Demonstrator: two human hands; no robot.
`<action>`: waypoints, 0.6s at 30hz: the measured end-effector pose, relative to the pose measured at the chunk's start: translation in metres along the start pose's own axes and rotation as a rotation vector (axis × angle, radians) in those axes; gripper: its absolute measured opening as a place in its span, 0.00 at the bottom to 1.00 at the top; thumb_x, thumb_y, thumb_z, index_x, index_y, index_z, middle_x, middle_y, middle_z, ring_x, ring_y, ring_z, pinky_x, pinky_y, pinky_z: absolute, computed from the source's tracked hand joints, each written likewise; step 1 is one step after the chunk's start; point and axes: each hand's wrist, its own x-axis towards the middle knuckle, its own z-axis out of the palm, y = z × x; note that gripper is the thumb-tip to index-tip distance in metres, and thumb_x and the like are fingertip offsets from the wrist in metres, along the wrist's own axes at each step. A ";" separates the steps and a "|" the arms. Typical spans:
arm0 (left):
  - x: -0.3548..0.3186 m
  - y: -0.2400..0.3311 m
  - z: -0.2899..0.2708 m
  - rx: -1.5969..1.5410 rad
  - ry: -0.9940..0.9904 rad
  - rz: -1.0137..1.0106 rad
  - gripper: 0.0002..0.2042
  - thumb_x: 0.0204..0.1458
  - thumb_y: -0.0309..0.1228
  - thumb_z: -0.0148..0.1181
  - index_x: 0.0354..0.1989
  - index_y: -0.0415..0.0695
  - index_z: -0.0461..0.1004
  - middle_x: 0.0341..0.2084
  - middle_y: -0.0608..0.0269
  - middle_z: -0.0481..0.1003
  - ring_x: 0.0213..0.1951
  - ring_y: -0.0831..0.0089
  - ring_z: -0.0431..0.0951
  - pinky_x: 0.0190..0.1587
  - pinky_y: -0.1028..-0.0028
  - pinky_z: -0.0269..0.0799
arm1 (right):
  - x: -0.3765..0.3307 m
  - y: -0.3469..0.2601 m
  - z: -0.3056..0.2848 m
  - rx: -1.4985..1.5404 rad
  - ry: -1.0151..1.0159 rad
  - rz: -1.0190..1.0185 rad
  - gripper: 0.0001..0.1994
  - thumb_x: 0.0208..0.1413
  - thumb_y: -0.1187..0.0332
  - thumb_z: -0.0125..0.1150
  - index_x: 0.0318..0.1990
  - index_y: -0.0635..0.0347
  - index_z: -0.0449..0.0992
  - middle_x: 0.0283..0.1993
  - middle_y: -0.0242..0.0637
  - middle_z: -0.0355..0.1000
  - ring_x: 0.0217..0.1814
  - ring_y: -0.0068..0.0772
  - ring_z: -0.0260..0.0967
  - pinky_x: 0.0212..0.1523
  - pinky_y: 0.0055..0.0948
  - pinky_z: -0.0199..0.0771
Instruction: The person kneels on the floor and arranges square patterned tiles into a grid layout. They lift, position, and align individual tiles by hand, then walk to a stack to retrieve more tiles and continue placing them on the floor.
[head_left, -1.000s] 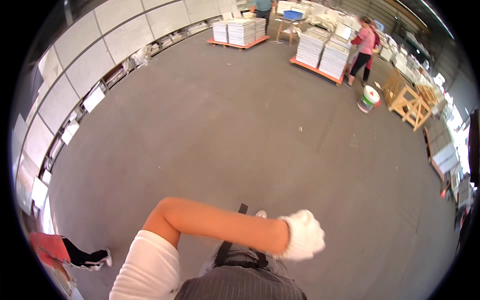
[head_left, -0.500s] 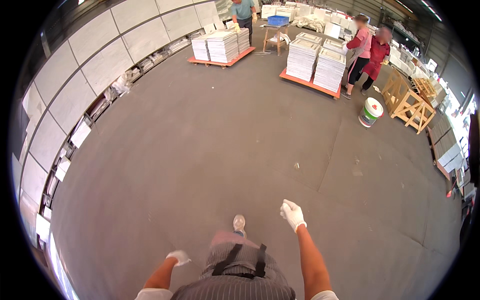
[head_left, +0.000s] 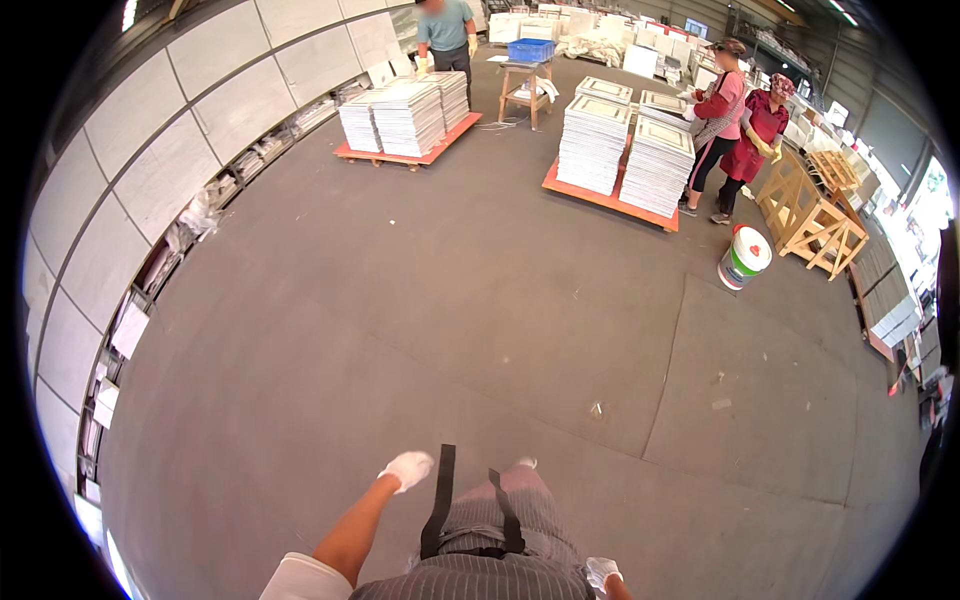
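Note:
My left hand (head_left: 408, 470), in a white glove, swings out ahead of my body over the grey floor (head_left: 330, 400). Its fingers look loosely curled, and nothing shows in them. Low beside my right hip is my right hand (head_left: 602, 573), also in a white glove; its fingers are too hidden to read. Neither hand touches any object. Between them are my striped apron (head_left: 500, 565) with dark straps (head_left: 438, 505) and the tip of one shoe (head_left: 526, 463).
Stacked pale panels stand on red pallets (head_left: 610, 208) ahead, with one person (head_left: 447, 35) behind the left load and two people (head_left: 722, 100) beside the right. A white bucket (head_left: 745, 258), wooden crate (head_left: 808, 215) and stool with blue bin (head_left: 530, 50) stand around. Large slabs (head_left: 165, 175) line the left.
My left hand has swung forward and my right hand back to my hip. The pallets and bucket appear nearer and lower in view, consistent with walking forward.

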 end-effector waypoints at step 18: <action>0.253 -0.111 -0.182 -0.221 -0.060 -0.467 0.10 0.53 0.33 0.52 0.38 0.45 0.78 0.37 0.60 0.79 0.39 0.69 0.79 0.38 0.68 0.74 | 0.154 -0.772 -0.311 0.304 0.331 -0.739 0.20 0.59 0.63 0.54 0.55 0.65 0.73 0.31 0.31 0.74 0.28 0.20 0.69 0.29 0.24 0.72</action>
